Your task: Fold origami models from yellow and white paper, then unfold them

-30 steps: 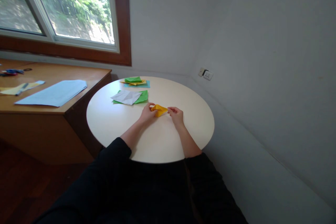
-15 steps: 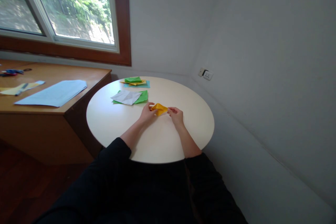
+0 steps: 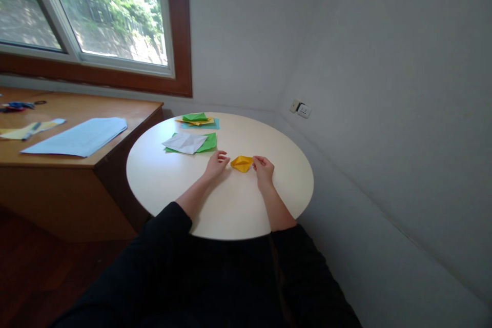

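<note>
A small folded piece of yellow paper (image 3: 242, 164) is between my hands above the round white table (image 3: 230, 210). My right hand (image 3: 264, 169) pinches its right corner between thumb and fingers. My left hand (image 3: 217, 162) is just left of the paper and apart from it, with thumb and fingers spread and nothing in them. Beyond my left hand lie a creased white sheet (image 3: 185, 142) and a green sheet (image 3: 208, 143) partly under it.
Farther back on the table is a stack of green, yellow and blue papers (image 3: 198, 120). A wooden desk (image 3: 126, 107) at left holds pale blue sheets (image 3: 82, 136), a pen (image 3: 31, 130) and small dark items. Walls stand behind and to the right.
My left hand has let go of the yellow paper. My right hand has carried the paper slightly to the right, and it now looks flatter.
</note>
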Demonstrator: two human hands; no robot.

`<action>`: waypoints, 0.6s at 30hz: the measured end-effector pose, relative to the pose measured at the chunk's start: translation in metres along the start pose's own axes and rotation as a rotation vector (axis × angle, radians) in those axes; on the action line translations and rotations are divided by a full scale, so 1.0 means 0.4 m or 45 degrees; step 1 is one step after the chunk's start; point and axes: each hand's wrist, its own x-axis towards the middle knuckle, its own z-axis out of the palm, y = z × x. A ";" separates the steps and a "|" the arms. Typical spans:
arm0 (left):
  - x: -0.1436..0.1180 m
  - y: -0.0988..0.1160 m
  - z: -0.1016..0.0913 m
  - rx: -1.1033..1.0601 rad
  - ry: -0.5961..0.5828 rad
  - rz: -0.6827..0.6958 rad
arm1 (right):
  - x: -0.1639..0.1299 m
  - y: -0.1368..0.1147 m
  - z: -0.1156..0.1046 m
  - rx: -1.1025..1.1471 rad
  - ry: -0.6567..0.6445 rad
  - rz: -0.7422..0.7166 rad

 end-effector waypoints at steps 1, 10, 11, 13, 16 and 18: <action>0.002 -0.001 0.000 0.016 0.010 -0.013 | -0.001 -0.002 0.001 0.004 -0.001 0.006; 0.004 0.004 -0.002 0.085 0.066 -0.055 | -0.023 -0.019 0.008 -0.218 -0.073 -0.264; 0.005 0.003 -0.002 0.088 0.079 -0.044 | -0.029 -0.019 0.009 -0.293 -0.092 -0.336; 0.008 0.001 -0.004 0.089 0.111 -0.024 | -0.043 -0.018 0.010 -0.464 -0.171 -0.460; 0.013 -0.004 -0.006 0.084 0.157 -0.007 | -0.066 -0.022 0.017 -0.773 -0.389 -0.624; 0.015 -0.007 -0.007 0.076 0.182 0.009 | -0.081 -0.029 0.024 -0.985 -0.527 -0.790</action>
